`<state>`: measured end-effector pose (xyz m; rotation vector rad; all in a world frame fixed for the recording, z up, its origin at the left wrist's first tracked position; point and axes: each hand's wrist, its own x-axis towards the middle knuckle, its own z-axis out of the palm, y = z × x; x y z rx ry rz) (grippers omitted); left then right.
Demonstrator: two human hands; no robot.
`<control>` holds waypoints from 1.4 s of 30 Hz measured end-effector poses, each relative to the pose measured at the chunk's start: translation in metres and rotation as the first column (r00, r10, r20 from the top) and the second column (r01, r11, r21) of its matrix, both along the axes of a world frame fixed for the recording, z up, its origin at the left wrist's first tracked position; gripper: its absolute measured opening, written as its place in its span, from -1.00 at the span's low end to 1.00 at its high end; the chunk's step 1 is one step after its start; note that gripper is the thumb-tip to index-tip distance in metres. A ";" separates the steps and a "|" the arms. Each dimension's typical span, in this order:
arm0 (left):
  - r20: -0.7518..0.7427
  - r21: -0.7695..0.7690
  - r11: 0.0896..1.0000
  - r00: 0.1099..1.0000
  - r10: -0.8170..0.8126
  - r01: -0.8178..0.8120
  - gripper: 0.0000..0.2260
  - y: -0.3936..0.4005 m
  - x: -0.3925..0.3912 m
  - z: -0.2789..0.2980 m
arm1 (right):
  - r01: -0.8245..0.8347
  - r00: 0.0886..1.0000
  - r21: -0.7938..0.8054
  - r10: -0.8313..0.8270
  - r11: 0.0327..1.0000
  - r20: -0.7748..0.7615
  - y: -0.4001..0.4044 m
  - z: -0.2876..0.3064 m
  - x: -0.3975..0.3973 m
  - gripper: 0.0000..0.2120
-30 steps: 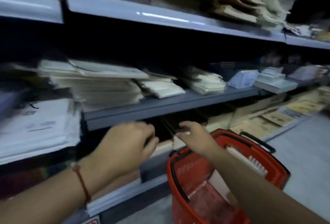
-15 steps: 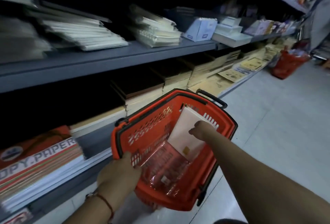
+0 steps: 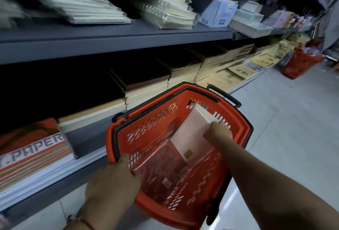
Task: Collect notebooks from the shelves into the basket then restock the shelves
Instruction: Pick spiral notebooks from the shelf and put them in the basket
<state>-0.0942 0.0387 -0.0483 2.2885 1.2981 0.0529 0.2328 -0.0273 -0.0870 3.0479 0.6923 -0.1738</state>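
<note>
A red plastic basket (image 3: 152, 119) with black handles hangs tilted in front of the lower shelf. My left hand (image 3: 113, 180) grips its near rim, thumb on the edge. Inside the basket my right hand (image 3: 219, 133) holds the upper end of a pale pink notebook (image 3: 189, 136) that leans against the far wall. Under it lies a notebook in clear wrap (image 3: 165, 173) on the basket's floor. Stacks of notebooks (image 3: 165, 75) fill the lower shelf, and spiral notebooks (image 3: 165, 13) lie on the grey shelf (image 3: 117, 41) above.
Reams of copy paper (image 3: 34, 154) sit at the lower left. A blue-white box (image 3: 218, 12) stands on the upper shelf. A second red basket (image 3: 300, 63) rests on the tiled floor (image 3: 286, 129) far down the aisle at right.
A second ago both hands reached toward the lower shelf. My left hand has since taken the basket's rim, and my right hand has gone down into the basket with the pink notebook.
</note>
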 end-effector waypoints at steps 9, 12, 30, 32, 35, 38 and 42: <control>0.007 -0.008 1.000 1.000 0.005 -0.005 -0.74 -0.001 -0.001 -0.008 | -0.170 0.972 -0.225 0.201 0.960 0.125 0.012 0.014 -0.035 -0.86; -0.006 0.004 1.000 1.000 0.007 -0.007 -0.72 -0.001 -0.002 -0.011 | -0.225 0.966 -0.237 0.248 0.945 0.072 0.020 0.038 -0.046 -0.78; 0.382 -0.282 0.959 0.919 0.096 0.016 -0.52 -0.017 -0.051 0.066 | -0.020 0.892 0.875 0.405 0.484 -0.203 -0.027 0.243 -0.174 -0.72; 0.542 -0.551 0.831 0.791 0.283 0.080 -0.57 -0.018 -0.060 0.086 | 0.073 0.842 0.921 0.471 0.383 -0.263 -0.032 0.259 -0.196 -0.71; 0.602 -0.775 0.608 0.496 0.626 0.173 -0.38 -0.013 -0.073 0.110 | 0.117 0.785 0.944 0.553 0.308 -0.278 -0.036 0.265 -0.227 -0.71; 0.677 -0.736 0.635 0.229 0.700 0.234 -0.49 -0.007 -0.094 0.132 | 0.056 0.776 0.962 0.594 0.269 -0.211 -0.040 0.264 -0.260 -0.75; 0.756 -0.654 0.730 0.180 0.629 0.197 -0.60 -0.011 -0.125 0.155 | 0.028 0.806 0.969 0.568 0.245 -0.167 -0.057 0.259 -0.286 -0.77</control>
